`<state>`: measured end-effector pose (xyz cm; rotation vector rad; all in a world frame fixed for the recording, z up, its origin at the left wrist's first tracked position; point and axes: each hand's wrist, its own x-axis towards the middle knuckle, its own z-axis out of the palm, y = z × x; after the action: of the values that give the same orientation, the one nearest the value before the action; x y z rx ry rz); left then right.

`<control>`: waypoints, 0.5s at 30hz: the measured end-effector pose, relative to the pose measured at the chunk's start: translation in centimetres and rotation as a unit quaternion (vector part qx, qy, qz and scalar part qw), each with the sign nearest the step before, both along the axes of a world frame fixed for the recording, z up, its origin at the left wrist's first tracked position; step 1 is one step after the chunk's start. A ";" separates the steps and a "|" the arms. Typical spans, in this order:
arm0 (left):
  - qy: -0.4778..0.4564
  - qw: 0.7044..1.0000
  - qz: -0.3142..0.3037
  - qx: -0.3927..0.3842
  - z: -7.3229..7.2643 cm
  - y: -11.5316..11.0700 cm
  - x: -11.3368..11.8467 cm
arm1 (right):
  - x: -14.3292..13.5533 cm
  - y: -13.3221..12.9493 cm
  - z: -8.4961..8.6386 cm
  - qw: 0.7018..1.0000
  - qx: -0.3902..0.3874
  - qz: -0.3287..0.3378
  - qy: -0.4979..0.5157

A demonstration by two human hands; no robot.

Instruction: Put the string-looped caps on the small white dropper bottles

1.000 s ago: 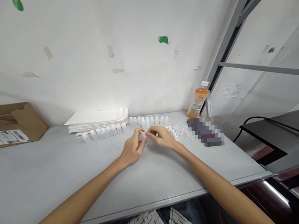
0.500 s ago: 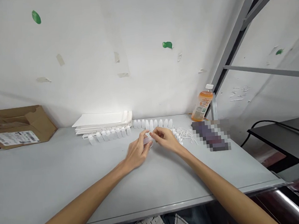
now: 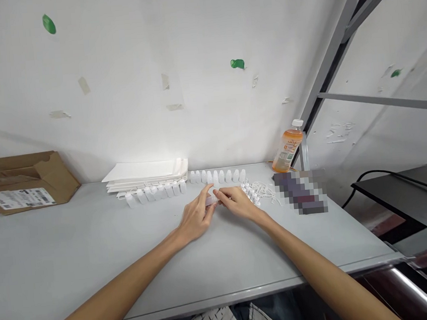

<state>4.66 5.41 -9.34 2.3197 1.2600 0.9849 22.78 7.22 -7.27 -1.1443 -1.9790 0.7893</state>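
My left hand is closed around a small translucent plastic bottle, which lies on its side with its neck to the right. At that neck end, the thumb and fingers of my right hand are pinched together; what they grip is too small to make out. Behind the hands stands a row of similar bottles, upright. Another row of bottles stands to the left. Just right of my right hand are several small white caps, with a heap of thin white loops beside them.
White flat packets are stacked against the wall. An open cardboard box sits at the far left of the grey table. A bottle of orange drink stands at the back right, by a blurred-out dark object.
The right hand has turned slightly and its fingers have closed in on the bottle's neck end. My left hand keeps its hold, almost unmoved. The view has shifted a little.
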 end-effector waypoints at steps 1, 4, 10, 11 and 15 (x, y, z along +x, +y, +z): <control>-0.001 1.000 0.002 -0.007 0.1 0.0 0.0 | 0.0 -0.1 0.2 1.000 -0.006 0.005 0.020; -0.003 1.000 0.008 -0.029 0.4 0.1 0.0 | 0.3 -0.3 1.1 0.992 -0.062 0.043 0.105; -0.002 0.999 0.011 -0.036 0.6 0.0 0.0 | 0.7 0.0 1.3 0.984 -0.090 0.047 0.147; -0.005 0.999 0.011 -0.035 0.7 0.0 0.0 | 0.7 0.1 1.2 0.985 -0.084 0.040 0.148; -0.022 0.999 0.006 -0.033 0.7 0.2 -0.1 | 0.8 0.2 1.2 0.986 -0.062 0.021 0.152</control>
<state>4.54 5.58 -8.62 2.2317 1.2716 0.9782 23.60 7.45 -6.10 -0.9871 -1.7241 1.0543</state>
